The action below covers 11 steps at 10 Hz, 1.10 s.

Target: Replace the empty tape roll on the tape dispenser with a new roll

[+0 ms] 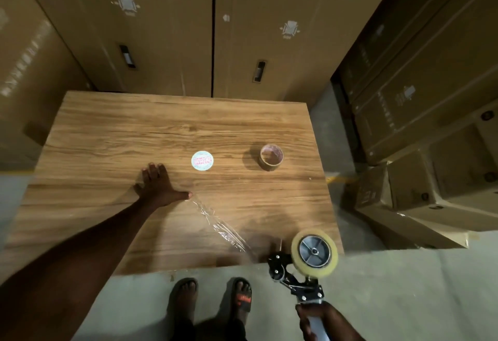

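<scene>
My left hand (157, 185) lies flat, pinning the tape strip (218, 226), which runs toward five o'clock to the dispenser (301, 268) my right hand (320, 321) grips.

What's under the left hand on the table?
The left hand lies flat on the table, its thumb on the end of a clear tape strip running to the dispenser. Anything beneath the palm is hidden.
</scene>
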Motion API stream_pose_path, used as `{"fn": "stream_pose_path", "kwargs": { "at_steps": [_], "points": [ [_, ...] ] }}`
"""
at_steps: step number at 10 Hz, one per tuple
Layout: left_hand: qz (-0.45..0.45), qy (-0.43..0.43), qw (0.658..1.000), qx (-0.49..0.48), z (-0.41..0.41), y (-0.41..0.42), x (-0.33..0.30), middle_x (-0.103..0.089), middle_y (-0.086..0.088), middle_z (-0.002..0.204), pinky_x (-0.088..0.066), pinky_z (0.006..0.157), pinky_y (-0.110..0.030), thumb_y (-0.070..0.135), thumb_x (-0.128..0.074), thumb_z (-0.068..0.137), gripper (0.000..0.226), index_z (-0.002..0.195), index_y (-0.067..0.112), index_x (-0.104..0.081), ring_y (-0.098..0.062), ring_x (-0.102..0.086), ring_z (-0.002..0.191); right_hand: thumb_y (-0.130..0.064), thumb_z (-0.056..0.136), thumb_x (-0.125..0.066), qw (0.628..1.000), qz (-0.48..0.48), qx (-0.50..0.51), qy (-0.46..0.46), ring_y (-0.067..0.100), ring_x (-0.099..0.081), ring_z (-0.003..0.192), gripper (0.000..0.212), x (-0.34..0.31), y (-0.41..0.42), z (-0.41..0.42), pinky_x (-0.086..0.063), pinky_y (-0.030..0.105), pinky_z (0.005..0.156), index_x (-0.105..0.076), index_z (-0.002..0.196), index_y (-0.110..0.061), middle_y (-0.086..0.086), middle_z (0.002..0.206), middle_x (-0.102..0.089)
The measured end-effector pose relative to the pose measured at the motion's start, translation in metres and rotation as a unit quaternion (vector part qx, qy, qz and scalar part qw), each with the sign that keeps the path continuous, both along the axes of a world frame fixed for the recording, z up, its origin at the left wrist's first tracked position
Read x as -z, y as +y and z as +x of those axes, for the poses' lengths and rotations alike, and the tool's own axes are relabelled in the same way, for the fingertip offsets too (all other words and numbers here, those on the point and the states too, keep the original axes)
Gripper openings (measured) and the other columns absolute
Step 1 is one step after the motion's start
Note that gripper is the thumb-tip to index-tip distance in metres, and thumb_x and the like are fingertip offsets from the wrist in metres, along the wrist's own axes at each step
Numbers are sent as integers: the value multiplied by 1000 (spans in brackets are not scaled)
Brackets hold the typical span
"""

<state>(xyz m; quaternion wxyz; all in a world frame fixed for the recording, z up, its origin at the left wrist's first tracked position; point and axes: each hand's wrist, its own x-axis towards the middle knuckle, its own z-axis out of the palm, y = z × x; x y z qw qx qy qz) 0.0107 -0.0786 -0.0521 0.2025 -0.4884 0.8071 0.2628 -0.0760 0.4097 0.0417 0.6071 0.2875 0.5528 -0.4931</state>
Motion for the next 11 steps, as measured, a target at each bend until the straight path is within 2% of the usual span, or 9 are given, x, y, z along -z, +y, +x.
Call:
{"fn": "stream_pose_path", "kwargs": {
  "at_steps": [1,3,4,5,7,8,9,10,11],
  "points": [
    [-10,-3,1000,3,3,3,2,16,-12,169,-15,116,-70,89,-68,52,150,160,17,8,-35,10,156,-7,81,-72,993,-25,-112,-28,29,-51,40,14,-4,-35,-15,-40,29,40,-63,76,2,19,59,-50],
    [-31,23,999,13,13,10,8,13,-13,169,-11,120,-65,87,-61,63,135,161,19,1,-36,9,156,-17,85,-69,976,-47,-208,40,22,-45,41,26,1,-121,-19,-38,28,42,-64,63,-4,12,60,-51],
    [-45,34,998,11,17,13,14,12,-12,169,-10,121,-64,89,-56,65,130,161,21,0,-35,10,156,-20,89,-63,968,-61,-239,46,20,-44,43,29,12,-154,-19,-37,27,43,-62,63,-7,9,60,-52],
    [-46,28,998,11,16,13,13,13,-11,169,-11,122,-63,90,-53,66,129,161,21,1,-34,10,156,-21,91,-61,961,-63,-267,45,20,-44,46,21,20,-187,-16,-35,26,44,-63,74,-8,9,61,-55],
    [-38,39,998,23,23,17,7,13,-12,169,-9,122,-62,83,-52,76,119,161,21,2,-35,12,156,-24,89,-63,943,-77,-319,48,19,-47,47,18,43,-230,-15,-39,25,41,-62,78,-10,8,64,-58],
    [-44,36,998,30,25,21,3,11,-11,170,-10,123,-61,76,-54,81,111,162,22,-1,-35,12,156,-29,85,-64,937,-77,-340,30,19,-47,48,22,52,-241,-15,-36,25,44,-58,72,-12,6,64,-56],
    [-43,32,998,29,26,22,3,9,-11,170,-13,123,-60,75,-55,82,109,162,23,-3,-34,9,157,-27,94,-58,935,-70,-348,17,18,-47,50,31,58,-246,-17,-35,24,46,-53,66,-14,4,64,-54],
    [-43,37,998,22,27,24,6,8,-11,170,-14,122,-59,72,-56,84,106,162,23,-4,-34,7,157,-24,95,-66,940,-47,-335,41,21,-55,49,28,59,-250,-15,-41,23,45,-57,72,-10,9,64,-54],
    [-65,47,996,31,28,24,9,5,-12,170,-18,122,-60,66,-57,87,99,161,22,-7,-35,4,157,-37,75,-89,922,-7,-358,149,29,-69,55,43,71,-248,-16,-60,42,52,-73,88,0,15,69,-71]
  ]
}}
